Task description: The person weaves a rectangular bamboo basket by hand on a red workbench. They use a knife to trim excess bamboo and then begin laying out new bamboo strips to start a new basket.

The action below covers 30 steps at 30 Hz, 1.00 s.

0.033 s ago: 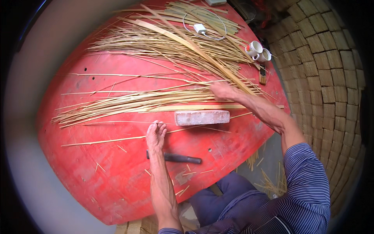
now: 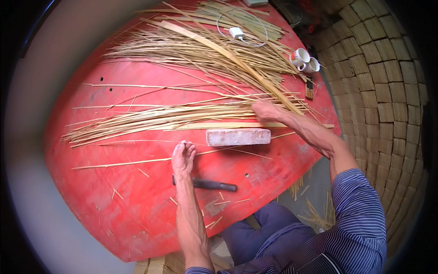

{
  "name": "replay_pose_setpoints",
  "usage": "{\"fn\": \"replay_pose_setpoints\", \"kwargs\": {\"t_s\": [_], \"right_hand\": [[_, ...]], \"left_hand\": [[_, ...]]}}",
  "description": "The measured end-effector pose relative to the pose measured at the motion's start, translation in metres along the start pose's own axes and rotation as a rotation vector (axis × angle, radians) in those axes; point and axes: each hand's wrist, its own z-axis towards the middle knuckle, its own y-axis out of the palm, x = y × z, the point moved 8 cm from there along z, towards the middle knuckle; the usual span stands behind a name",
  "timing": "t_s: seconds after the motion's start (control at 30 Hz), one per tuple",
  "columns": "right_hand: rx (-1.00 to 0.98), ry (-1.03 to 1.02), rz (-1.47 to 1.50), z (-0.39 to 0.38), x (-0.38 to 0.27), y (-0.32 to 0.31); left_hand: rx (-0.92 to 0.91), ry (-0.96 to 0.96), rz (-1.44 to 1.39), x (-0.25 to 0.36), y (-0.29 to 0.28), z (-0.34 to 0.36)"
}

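My left hand is raised over the red table, its fingers pinched together on a thin bamboo strip that runs out to both sides. My right hand is closed at the right part of a loose bundle of bamboo strips; its fingertips are hidden, so what it holds is hard to make out. Between the hands lies a pale, whitish-pink brick, just in front of a wider flat strip. A dark hammer lies partly behind my left wrist.
A larger pile of bamboo strips covers the far side of the red table. A white charger with cable rests on it. Two mugs and a brush stand or lie at the right edge. Stacked woven-looking blocks line the right.
My right hand has shifted slightly right and toward me along the bundle. My left hand stays almost in place; the whole view has moved a little.
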Motion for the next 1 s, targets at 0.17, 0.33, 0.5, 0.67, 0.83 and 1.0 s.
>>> {"fn": "replay_pose_setpoints", "kwargs": {"t_s": [0.17, 0.33, 0.5, 0.67, 0.83, 1.0], "right_hand": [[0.185, -0.188, 0.098, -0.025, 0.015, 0.054], [0.192, -0.383, 0.170, -0.032, 0.012, 0.056], [0.216, -0.290, -0.090, -0.050, -0.021, 0.042], [0.241, -0.326, -0.013, -0.046, 0.002, 0.048], [0.141, -0.259, 0.339, -0.052, 0.000, -0.007], [0.601, -0.316, 0.347, -0.067, 0.013, -0.093]], "left_hand": [[-0.082, 0.057, -0.108, 0.012, 0.006, -0.022], [-0.165, 0.091, -0.145, 0.016, 0.026, -0.020], [-0.094, 0.175, -0.143, 0.021, 0.020, -0.031], [-0.087, 0.177, -0.125, 0.016, 0.012, -0.043], [-0.077, 0.176, -0.174, 0.015, -0.005, -0.060], [-0.080, 0.178, -0.137, 0.015, -0.013, -0.075]]}}
